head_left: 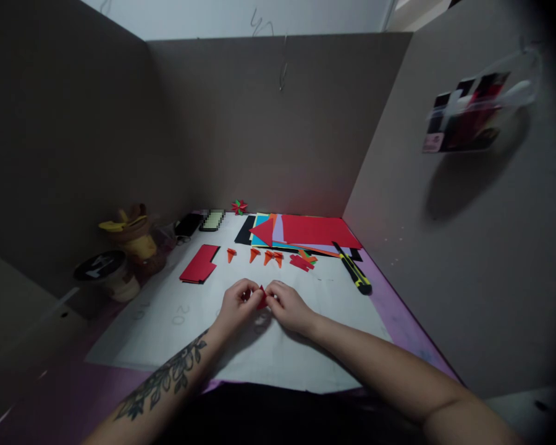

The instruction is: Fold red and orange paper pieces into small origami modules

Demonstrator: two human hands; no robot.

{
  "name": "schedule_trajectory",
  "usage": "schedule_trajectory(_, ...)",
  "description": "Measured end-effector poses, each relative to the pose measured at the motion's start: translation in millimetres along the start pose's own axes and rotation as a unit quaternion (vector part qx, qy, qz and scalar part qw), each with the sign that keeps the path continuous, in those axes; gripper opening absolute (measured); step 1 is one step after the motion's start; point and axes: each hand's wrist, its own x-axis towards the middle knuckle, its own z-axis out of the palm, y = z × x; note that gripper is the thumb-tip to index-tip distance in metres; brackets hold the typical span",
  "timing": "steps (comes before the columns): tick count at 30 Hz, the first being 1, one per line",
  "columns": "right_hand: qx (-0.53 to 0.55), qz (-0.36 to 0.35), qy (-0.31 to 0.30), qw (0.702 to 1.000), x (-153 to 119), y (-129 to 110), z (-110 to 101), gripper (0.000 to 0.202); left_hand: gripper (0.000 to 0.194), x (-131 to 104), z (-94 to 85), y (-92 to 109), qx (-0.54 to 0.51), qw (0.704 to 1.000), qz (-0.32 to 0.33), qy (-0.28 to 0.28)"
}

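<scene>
Between my two hands is a small folded piece of red paper (262,299), pinched from both sides above the white sheet (333,346). My left hand (239,301) closes its fingertips on the left side of it. On the opposite side, my right hand (287,304) grips it between thumb and fingers, which cover much of the paper. Just beyond the hands lie several orange folded paper pieces (273,258) in a row. To their right sit loose red paper strips (301,263) with orange and green ones.
Stacked coloured sheets (319,232) lie at the back, with a yellow-black box cutter (354,270) to their right. Red cut paper (199,264) is at left. A paper flower (239,207) touches the back wall. Pots (136,241) stand far left; a clear bag (472,114) hangs right.
</scene>
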Motion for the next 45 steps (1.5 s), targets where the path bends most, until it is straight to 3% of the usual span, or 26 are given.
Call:
schedule_trajectory(9, -0.029, -0.009, 0.016, 0.999, -1.1, 3.3, -2.5, 0.011, 0.017, 3.8, -3.6, -1.4, -0.083, 0.996, -0.035, -0.009)
schedule_trajectory(12, -0.01, 0.002, 0.066, 0.998, 1.6, 6.6, -7.3, 0.012, 0.013, 5.4, -2.4, -5.3, -0.043, 0.998, -0.05, -0.014)
schedule_trajectory(16, 0.017, 0.022, 0.118, 0.993, 4.6, 9.8, -15.4, 0.013, 0.012, 3.3, 0.3, -10.0, 0.063, 0.994, -0.022, -0.085)
schedule_trajectory(23, -0.115, -0.116, 0.045, 0.986, -1.1, 5.0, -13.0, 0.016, 0.018, -1.4, 0.6, -13.2, 0.18, 0.978, 0.033, -0.1)
schedule_trajectory(28, -0.17, -0.128, 0.028, 0.977, -1.8, 4.4, -9.9, 0.01, 0.017, -1.6, 0.6, -10.6, 0.255, 0.956, 0.094, -0.107)
schedule_trajectory(33, -0.195, -0.121, 0.038, 0.973, 1.6, 5.3, -16.6, 0.009, 0.014, 2.7, -1.2, -10.1, 0.27, 0.95, 0.119, -0.103)
schedule_trajectory(39, -0.203, -0.101, 0.055, 0.972, 5.4, 8.7, -27.2, 0.011, 0.013, 6.2, -3.6, -12.4, 0.259, 0.956, 0.105, -0.095)
schedule_trajectory(45, -0.174, -0.101, 0.115, 0.973, 4.9, 13.5, -30.0, 0.013, 0.015, 4.8, -5.0, -11.8, 0.268, 0.955, 0.097, -0.079)
